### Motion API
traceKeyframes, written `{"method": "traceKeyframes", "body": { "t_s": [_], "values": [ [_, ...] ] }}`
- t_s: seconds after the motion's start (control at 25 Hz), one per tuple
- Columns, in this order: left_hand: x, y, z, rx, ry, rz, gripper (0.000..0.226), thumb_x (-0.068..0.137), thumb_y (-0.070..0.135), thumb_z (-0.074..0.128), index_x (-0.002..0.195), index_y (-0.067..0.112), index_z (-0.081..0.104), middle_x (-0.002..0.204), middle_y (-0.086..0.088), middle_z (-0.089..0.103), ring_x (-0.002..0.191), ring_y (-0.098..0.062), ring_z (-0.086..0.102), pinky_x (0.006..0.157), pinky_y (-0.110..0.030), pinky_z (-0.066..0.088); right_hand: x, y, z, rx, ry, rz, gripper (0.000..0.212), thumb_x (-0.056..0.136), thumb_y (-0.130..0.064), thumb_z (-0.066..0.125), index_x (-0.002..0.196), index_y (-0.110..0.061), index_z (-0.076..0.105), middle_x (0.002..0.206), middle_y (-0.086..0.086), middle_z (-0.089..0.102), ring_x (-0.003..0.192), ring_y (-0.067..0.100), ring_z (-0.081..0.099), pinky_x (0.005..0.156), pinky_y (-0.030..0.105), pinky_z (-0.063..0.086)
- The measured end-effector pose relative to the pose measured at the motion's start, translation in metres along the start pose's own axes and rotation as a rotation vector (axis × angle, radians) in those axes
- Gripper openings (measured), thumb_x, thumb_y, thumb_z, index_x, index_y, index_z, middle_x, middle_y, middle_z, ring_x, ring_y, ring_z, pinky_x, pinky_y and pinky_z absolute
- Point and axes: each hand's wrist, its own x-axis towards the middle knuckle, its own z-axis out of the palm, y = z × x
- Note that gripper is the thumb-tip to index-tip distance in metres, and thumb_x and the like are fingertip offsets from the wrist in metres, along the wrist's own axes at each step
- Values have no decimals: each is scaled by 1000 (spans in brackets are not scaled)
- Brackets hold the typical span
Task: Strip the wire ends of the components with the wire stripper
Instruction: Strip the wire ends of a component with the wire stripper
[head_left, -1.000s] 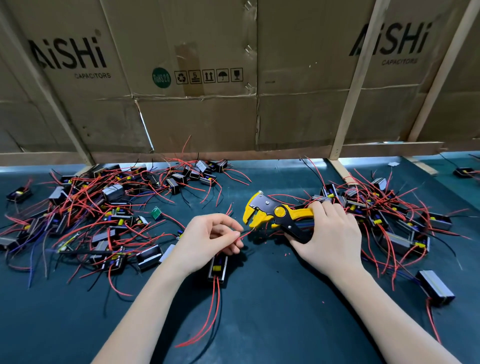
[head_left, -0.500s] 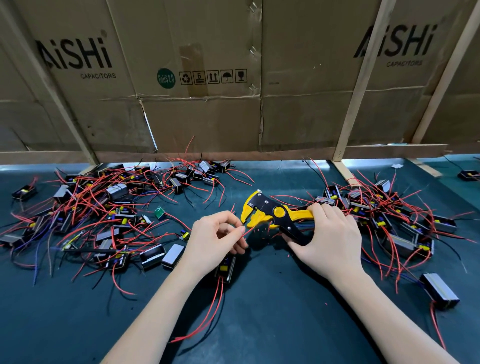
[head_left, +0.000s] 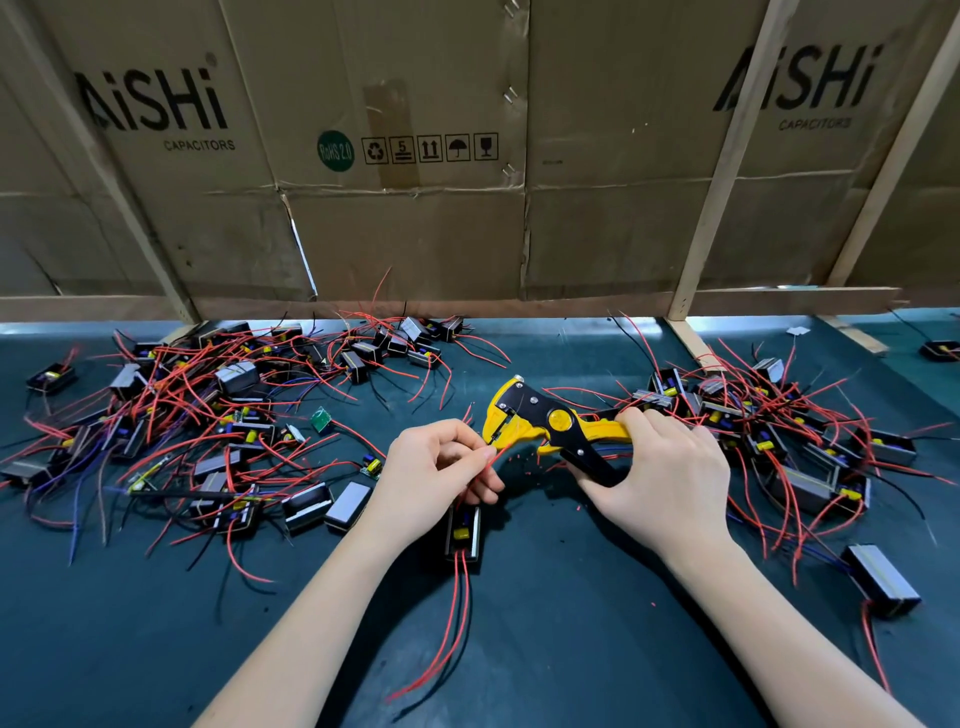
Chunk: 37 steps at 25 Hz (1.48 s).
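Observation:
My right hand grips the handles of the yellow and black wire stripper, whose jaws point left. My left hand pinches a red wire whose tip sits in the stripper's jaws. That wire belongs to a small black component with a yellow part, lying on the mat under my left hand. More red and black wires trail from it toward me.
A large pile of components with red wires lies on the left of the dark green mat, a second pile on the right. One component lies alone near right. A cardboard wall with wooden battens stands behind.
The stripper's jaws have moved down and left to meet the red wire tip held by my left hand. The camera has shifted slightly.

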Motion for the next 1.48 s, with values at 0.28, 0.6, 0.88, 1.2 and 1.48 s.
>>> {"method": "traceKeyframes", "body": {
  "t_s": [0.28, 0.6, 0.88, 1.2, 1.48],
  "values": [
    [0, -1, -2, 19, -15, -3, 15, 94, 5, 60, 79, 5, 62, 69, -13, 73, 58, -24, 70, 53, -20, 49, 0, -2, -2, 8, -1, 1, 53, 51, -56, 87, 72, -14, 63, 61, -1, 58, 58, 29, 61, 54, 29, 41],
    [-3, 1, -4, 33, -53, -24, 18, 93, 5, 61, 76, 5, 60, 69, -15, 72, 57, -25, 69, 53, -21, 48, -2, -6, -7, 4, -84, 16, 52, 55, -58, 87, 56, -14, 60, 49, 2, 58, 46, 29, 60, 47, 27, 41],
    [-4, 4, -4, 75, -94, -72, 12, 91, 1, 60, 79, 3, 61, 53, -8, 64, 45, -23, 59, 49, -27, 48, 3, 3, -9, -33, -111, 165, 47, 59, -61, 82, 63, -17, 64, 55, 6, 62, 58, 33, 63, 53, 27, 31],
    [-4, 3, 1, -103, -18, -146, 19, 93, 0, 55, 75, 4, 62, 55, -8, 56, 44, -16, 52, 45, -20, 43, 8, 20, -19, 75, -87, 415, 51, 62, -73, 70, 68, -22, 64, 58, 1, 60, 70, 34, 63, 58, 30, 40],
    [4, -2, -8, -224, 32, -300, 21, 94, 9, 53, 75, 11, 63, 43, 8, 20, 35, -7, 11, 40, -13, 10, 12, 20, -23, 98, -48, 393, 50, 63, -72, 70, 67, -23, 62, 57, -2, 59, 68, 32, 62, 57, 28, 37]
  ]
}}
